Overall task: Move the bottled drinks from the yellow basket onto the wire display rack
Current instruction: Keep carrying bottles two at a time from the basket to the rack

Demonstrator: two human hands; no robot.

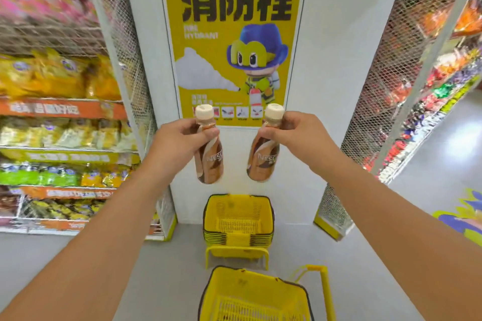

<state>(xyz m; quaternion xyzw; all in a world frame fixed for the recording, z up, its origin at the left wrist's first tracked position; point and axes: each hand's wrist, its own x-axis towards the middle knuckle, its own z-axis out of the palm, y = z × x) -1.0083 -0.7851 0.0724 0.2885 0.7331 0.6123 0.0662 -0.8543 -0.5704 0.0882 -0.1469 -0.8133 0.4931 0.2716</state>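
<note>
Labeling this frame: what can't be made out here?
- Near basket: bottom edge cuts it off, contents unknown.
- Bottle neck: left hand covers it; right hand covers the other bottle neck.
- Left shelves: blurred, labels unreadable.
- Right rack: blurred behind mesh.

The left hand (pixel 180 138) covers the neck of its bottle (pixel 210 161); the right hand (pixel 289 135) hides the neck of the other bottle (pixel 263 161); both labels are smeared past the first letters; the near yellow basket (pixel 254 294) is cut off by the bottom edge; the snack bags (pixel 47 78) on the left shelves are blurred, their print unreadable; the goods behind the right wire rack (pixel 391 101) are streaked.
</note>
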